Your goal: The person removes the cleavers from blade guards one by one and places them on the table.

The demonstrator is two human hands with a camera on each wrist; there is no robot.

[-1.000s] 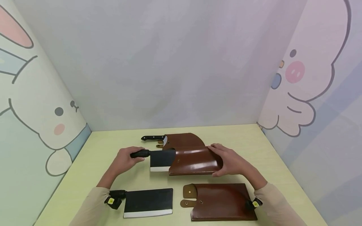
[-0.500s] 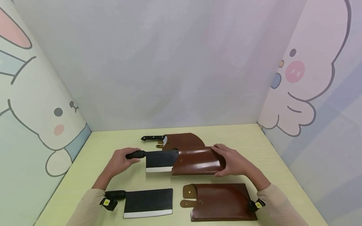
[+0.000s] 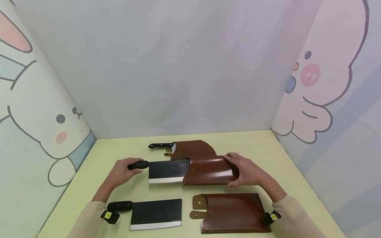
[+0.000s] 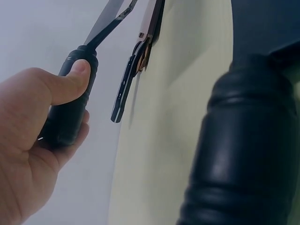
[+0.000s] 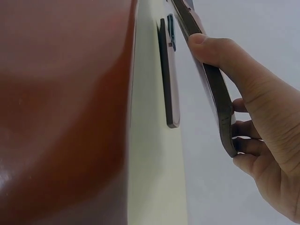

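Black cleaver point(image 3: 162, 170): left hand point(image 3: 122, 171) curls round its nine-o'clock handle point(image 3: 141, 164)!
Brown sheath point(image 3: 211, 170): right hand point(image 3: 247, 170), spread wide, grips its three-o'clock end, blade point(image 3: 169, 170) partly inside!

We look across a pale yellow table point(image 3: 253, 145); behind it stands a plain grey wall point(image 3: 184, 66). Left of the table, a pastel wall point(image 3: 18, 185) bears a cartoon rabbit point(image 3: 35, 122); right of it, a bluish wall point(image 3: 357, 158) bears a white, pink-snouted figure point(image 3: 333, 59).

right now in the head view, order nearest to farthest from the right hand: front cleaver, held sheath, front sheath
1. Held sheath, gripped by the right hand
2. Front sheath, lying at front right
3. Front cleaver, lying at front left
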